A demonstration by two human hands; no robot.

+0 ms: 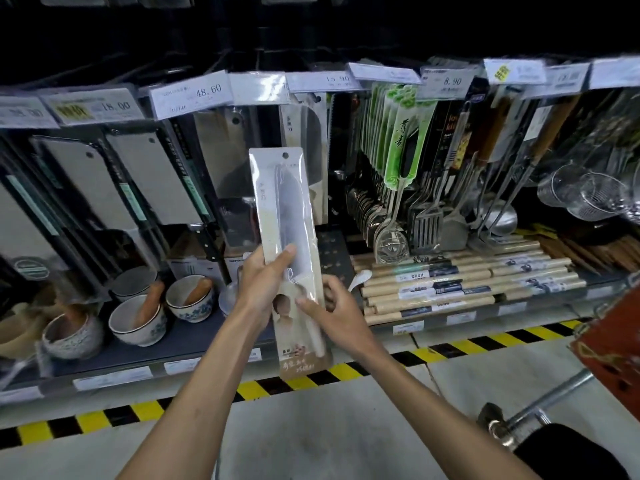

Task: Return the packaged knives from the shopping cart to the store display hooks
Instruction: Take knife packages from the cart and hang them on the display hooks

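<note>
A packaged knife (289, 237) is held upright in the centre of the frame, its hang hole at the top and its card end pointing down toward the striped floor tape (346, 372). The left hand (263, 282) is wrapped around the left edge of the pack at mid-height, with the thumb pressed flat on the clear front. The right hand (337, 310) is closed on the lower right edge of the pack, the thumb laid across the printed card and the fingers curled behind. The pack is raised in front of a hanging row of similar knife packs (308, 161), just below the price tags (194, 95) that run across the upper part of the frame. Cleavers in black packaging (114, 188) are hung at the left of the frame, and slotted spoons and spatulas (408, 209) at the right. On the shelf (194, 344) at lower left, ceramic mortars with pestles (138, 320) are set side by side; boxed rolling pins (464, 282) are stacked at right of centre. A red cart edge (609, 344) is seen at the lower right, with a metal bar beneath it.
</note>
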